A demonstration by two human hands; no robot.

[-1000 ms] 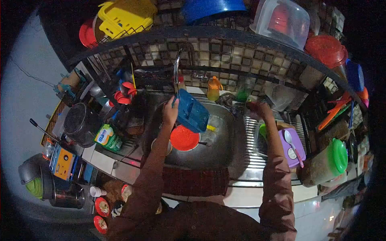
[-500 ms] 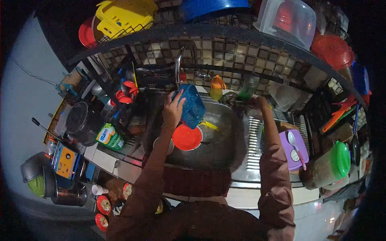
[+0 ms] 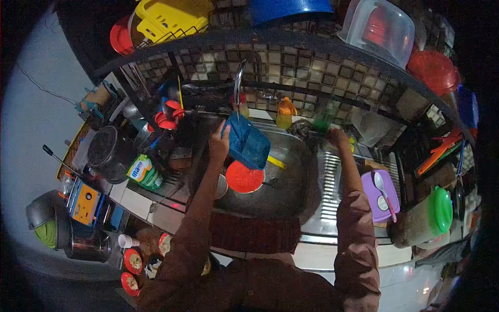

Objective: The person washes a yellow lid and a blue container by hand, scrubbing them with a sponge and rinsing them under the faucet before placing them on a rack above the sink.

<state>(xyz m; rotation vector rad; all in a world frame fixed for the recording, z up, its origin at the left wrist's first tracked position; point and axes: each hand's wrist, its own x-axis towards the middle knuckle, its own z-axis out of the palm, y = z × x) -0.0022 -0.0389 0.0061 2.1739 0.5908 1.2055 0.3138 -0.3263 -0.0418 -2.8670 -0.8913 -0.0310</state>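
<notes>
My left hand [image 3: 219, 142] grips the left edge of a blue plastic container [image 3: 250, 143] with a divided inside. The container is tilted under the faucet [image 3: 239, 83], over the sink [image 3: 291, 192]. Below it in the sink sits a red bowl [image 3: 244, 178], partly covered by the container, with a yellow handle [image 3: 277, 162] beside it. My right hand [image 3: 339, 138] reaches to the sink's back right corner, by a green bottle [image 3: 323, 118]. Its fingers look curled; what they hold, if anything, is hidden. A yellow-green item [image 3: 352, 141] shows just beside it.
An orange-topped bottle [image 3: 286, 113] stands behind the sink. On the right are a purple lid [image 3: 375, 195] with a spoon and a green-lidded container [image 3: 439, 210]. A green-and-white pouch [image 3: 145, 172] stands left of the sink. A loaded shelf [image 3: 291, 39] spans above.
The blue container has turned in my left hand, so more of its divided inside shows. My right hand stays by the green bottle. The whole view has shifted slightly.
</notes>
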